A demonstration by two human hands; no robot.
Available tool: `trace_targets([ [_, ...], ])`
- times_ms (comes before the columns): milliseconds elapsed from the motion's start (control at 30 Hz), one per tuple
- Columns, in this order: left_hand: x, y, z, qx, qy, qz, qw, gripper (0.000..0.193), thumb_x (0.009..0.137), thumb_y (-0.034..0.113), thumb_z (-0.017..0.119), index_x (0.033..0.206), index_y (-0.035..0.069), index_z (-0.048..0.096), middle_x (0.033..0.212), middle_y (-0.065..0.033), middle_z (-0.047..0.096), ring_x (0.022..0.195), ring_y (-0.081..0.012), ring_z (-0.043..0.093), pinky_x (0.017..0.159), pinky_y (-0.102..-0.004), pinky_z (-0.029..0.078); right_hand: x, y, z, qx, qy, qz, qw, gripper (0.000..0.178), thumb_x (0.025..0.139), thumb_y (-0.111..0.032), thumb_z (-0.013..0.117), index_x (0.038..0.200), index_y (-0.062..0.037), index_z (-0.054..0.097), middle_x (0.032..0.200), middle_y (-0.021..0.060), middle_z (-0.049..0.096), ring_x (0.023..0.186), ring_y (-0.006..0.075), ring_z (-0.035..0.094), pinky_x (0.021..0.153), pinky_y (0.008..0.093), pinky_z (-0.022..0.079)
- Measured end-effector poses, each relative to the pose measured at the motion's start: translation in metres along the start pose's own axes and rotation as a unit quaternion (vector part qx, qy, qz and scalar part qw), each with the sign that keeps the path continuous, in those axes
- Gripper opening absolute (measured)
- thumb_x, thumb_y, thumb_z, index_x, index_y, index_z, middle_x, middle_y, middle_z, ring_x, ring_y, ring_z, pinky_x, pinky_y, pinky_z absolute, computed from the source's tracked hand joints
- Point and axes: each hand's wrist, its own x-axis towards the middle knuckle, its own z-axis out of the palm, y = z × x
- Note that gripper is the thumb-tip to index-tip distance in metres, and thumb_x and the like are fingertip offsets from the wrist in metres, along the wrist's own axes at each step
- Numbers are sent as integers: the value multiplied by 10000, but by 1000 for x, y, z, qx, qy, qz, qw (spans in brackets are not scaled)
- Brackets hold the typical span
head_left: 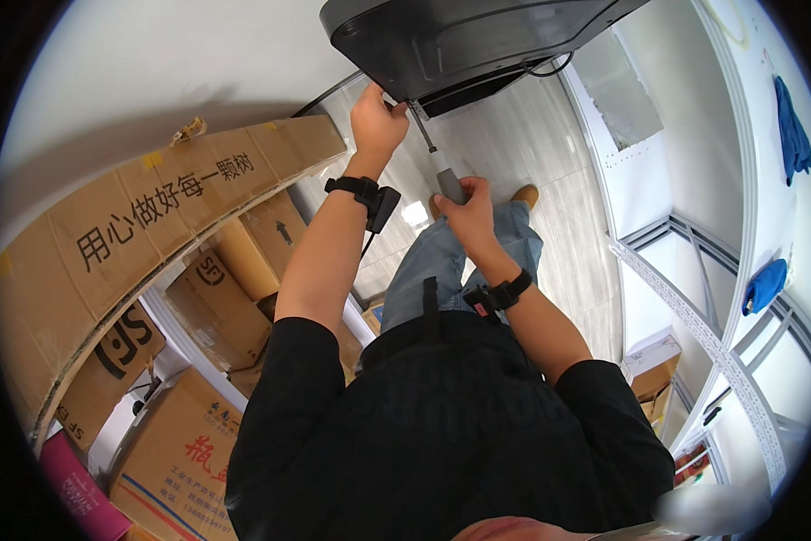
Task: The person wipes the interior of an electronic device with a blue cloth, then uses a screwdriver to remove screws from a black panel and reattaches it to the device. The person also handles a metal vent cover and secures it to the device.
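A dark grey flat device point(460, 36), like the back of a monitor, hangs overhead at the top middle of the head view. My left hand point(377, 117) is raised to its lower edge and grips there. My right hand point(464, 206) is shut on the grey handle of a screwdriver point(437, 158), whose metal shaft points up to the device's underside beside my left hand. Both wrists carry black straps with small devices. A black cable point(550, 65) loops from the device's back.
Brown cardboard boxes point(153, 216) are stacked at my left, with a pink box point(76, 491) lower down. A white metal shelf frame point(721, 352) runs along the right, with blue cloths point(792, 126) hung on it. Grey floor tiles point(532, 144) lie below.
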Motion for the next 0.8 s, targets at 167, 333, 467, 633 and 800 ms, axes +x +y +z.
trace_targets([
  [167, -1, 4, -1, 8, -3, -8, 1000, 349, 646, -39, 695, 973, 43, 608, 809, -140, 633, 622, -292, 619, 608, -393, 483, -3, -6, 1, 182, -34, 97, 978, 387, 804, -135, 711, 1092, 6, 495, 902, 95, 570, 731, 157, 559, 649, 302, 480],
  [333, -1, 1, 0, 0, 2, 6, 1000, 355, 647, -36, 694, 983, 35, 603, 829, -145, 634, 618, -293, 620, 612, -394, 487, -3, -15, -1, 247, -86, 181, 948, 266, 915, -192, 606, 1087, -10, 515, 809, 55, 598, 652, 129, 534, 622, 272, 434],
  [467, -2, 0, 0, -2, -3, 11, 1000, 376, 648, -35, 693, 1006, 35, 600, 853, -152, 635, 614, -295, 620, 612, -393, 489, 0, -17, -1, 274, -74, 221, 933, 309, 922, -197, 587, 1141, 7, 508, 876, 84, 611, 716, 128, 577, 591, 266, 463],
  [633, -3, -2, -1, 2, -10, 15, 1000, 384, 660, -28, 689, 1026, 41, 599, 862, -160, 633, 624, -302, 620, 613, -399, 487, 8, -4, 3, 189, -94, 222, 952, 339, 919, -281, 592, 1120, -17, 520, 842, 79, 617, 687, 137, 565, 575, 283, 442],
  [800, -5, -5, 1, 7, -7, 16, 1000, 372, 683, -10, 684, 1041, 41, 593, 865, -166, 630, 635, -319, 617, 626, -420, 482, 8, -7, -5, 252, -107, 230, 934, 409, 850, -282, 681, 1093, 3, 517, 889, 81, 569, 710, 132, 528, 538, 262, 408],
])
